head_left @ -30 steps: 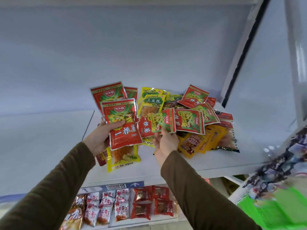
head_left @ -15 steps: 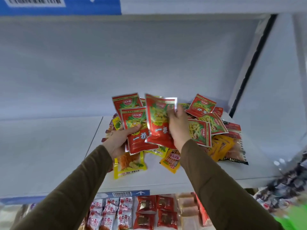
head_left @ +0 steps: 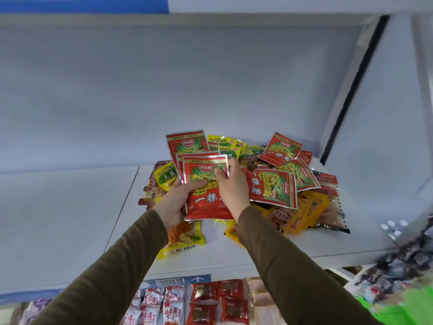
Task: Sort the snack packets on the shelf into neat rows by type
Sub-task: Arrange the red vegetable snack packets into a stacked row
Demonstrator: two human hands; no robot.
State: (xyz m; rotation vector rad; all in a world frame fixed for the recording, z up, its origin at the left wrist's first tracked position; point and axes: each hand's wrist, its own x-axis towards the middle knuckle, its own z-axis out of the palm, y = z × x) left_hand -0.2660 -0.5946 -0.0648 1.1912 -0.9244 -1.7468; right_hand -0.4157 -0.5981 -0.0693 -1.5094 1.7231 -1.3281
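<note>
change: right hand (head_left: 230,184) now lays its red packet (head_left: 205,171) onto left hand (head_left: 174,202)'s gripped stack | both pinching it | pile (head_left: 293,184) unsorted

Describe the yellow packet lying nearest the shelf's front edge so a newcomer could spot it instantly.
Start at the white shelf with the heap of snack packets. Below the left hand, which grips a stack of red packets, lies the yellow packet. Unlike its neighbours, it lies alone at the heap's front left, showing orange strips through a clear window.
</note>
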